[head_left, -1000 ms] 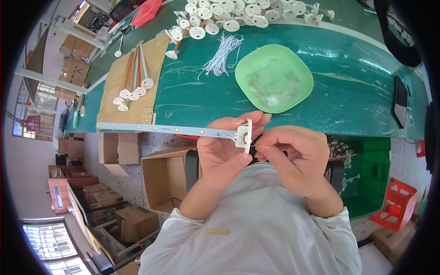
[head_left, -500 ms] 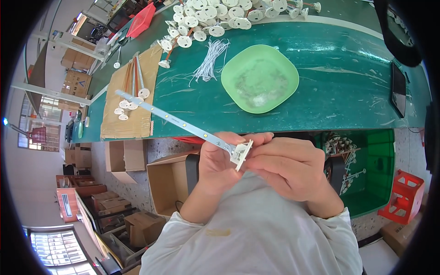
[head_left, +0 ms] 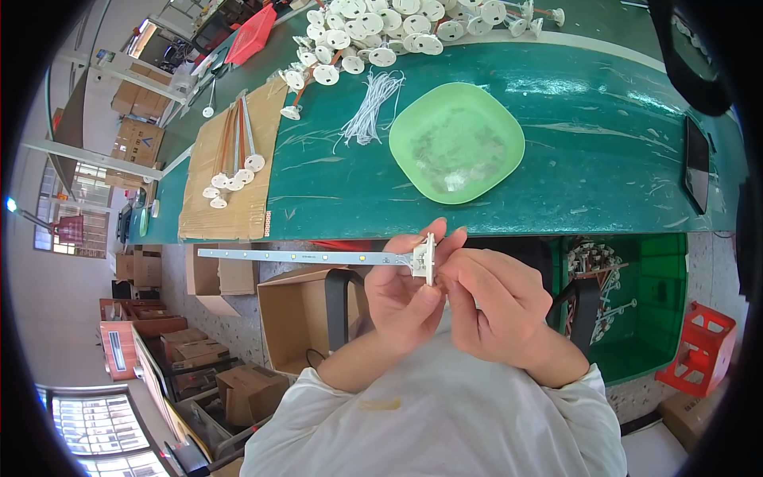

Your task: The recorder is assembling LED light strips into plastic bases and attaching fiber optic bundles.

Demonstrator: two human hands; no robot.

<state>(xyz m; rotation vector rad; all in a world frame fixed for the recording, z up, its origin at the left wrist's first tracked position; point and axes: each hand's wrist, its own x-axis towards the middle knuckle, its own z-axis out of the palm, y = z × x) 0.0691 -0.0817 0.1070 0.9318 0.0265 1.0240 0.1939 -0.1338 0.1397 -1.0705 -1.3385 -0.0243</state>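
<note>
My left hand (head_left: 403,306) grips an LED light strip (head_left: 310,257) by the white round end piece (head_left: 421,260) at its right end. The narrow grey-white bar with small yellow LEDs points out level to the left, over the table's near edge. On the disc's outer face, my right hand (head_left: 501,306) is closed in a pinch, fingertips close against it. Whatever those fingertips hold is hidden. Beyond the hands, a shallow green plate (head_left: 457,143) lies on the green table (head_left: 588,171), beside a bundle of thin white wires (head_left: 372,111).
Several similar strips (head_left: 237,151) rest on flattened cardboard (head_left: 199,191) at the left. White-disc pieces (head_left: 381,32) are heaped at the back. A phone-like black device (head_left: 696,163) lies right. Below are a green crate (head_left: 652,318), a red stool (head_left: 703,346) and an open carton (head_left: 278,318).
The strip has swung from slanting up-left to nearly level, and the disc now stands upright. My right hand has shifted slightly down, its fingers pinched at the disc's face.
</note>
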